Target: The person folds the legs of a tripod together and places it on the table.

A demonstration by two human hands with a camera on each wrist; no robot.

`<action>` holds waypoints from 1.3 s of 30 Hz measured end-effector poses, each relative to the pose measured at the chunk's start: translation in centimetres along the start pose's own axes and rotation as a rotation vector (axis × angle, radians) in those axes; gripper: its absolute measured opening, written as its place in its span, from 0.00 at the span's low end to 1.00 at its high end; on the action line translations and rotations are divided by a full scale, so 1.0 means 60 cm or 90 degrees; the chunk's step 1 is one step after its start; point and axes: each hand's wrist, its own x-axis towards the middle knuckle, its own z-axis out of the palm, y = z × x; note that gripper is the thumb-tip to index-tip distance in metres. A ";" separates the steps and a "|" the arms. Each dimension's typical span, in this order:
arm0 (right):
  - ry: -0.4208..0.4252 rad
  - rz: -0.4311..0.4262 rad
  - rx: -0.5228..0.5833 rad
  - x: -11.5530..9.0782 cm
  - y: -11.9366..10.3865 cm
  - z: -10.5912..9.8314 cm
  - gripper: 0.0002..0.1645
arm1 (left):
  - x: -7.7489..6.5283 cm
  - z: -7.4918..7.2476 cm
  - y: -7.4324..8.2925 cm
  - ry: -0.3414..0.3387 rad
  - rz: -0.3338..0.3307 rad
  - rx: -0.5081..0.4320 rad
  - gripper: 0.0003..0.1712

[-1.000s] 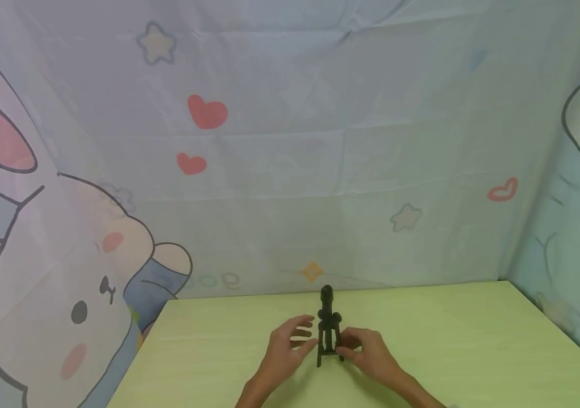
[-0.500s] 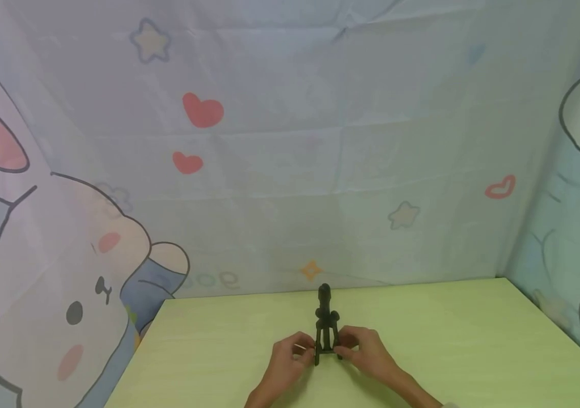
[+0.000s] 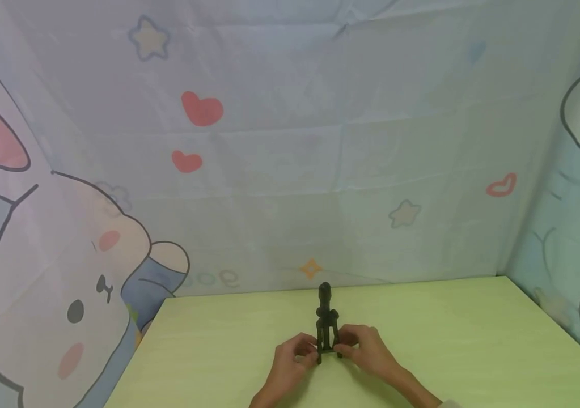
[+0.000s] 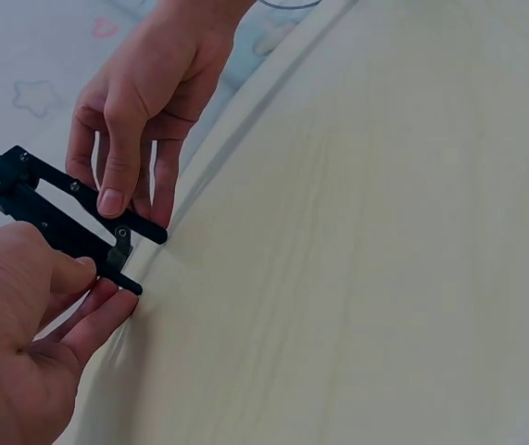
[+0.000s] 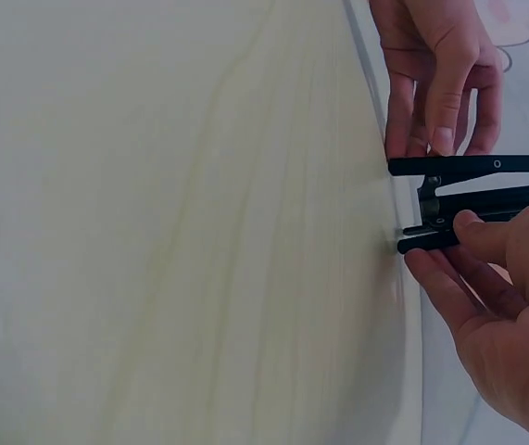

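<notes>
A small black tripod [image 3: 325, 313] stands upright on the table, its legs slightly spread. On its left side my left hand [image 3: 291, 360] pinches one leg low down between thumb and fingers. My right hand [image 3: 369, 350] pinches the opposite leg near its foot. In the left wrist view, thumb and fingertips of the left hand [image 4: 14, 324] meet on the lower leg of the tripod [image 4: 42, 213]. The right wrist view has the right hand [image 5: 514, 301] on the near leg, with a short brace between the legs and the central column.
The pale yellow-green table [image 3: 463, 334] extends to both sides of the tripod. Behind it hangs a printed cloth backdrop [image 3: 279, 226] with hearts, stars and a cartoon rabbit. More printed cloth [image 3: 570, 238] closes off the right side.
My left hand, loosely open beside the tripod a second ago, has moved in and now pinches its left leg. The right hand keeps its hold, and the tripod stays almost in place.
</notes>
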 end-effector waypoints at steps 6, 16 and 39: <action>-0.004 -0.001 0.002 0.002 -0.001 0.001 0.05 | -0.002 0.007 -0.004 0.015 -0.002 0.009 0.10; -0.008 -0.008 0.012 0.001 0.000 0.001 0.04 | -0.004 0.014 0.003 0.037 -0.024 0.036 0.09; -0.005 -0.015 0.042 0.004 -0.004 -0.002 0.03 | -0.001 0.020 0.000 0.052 -0.014 0.031 0.12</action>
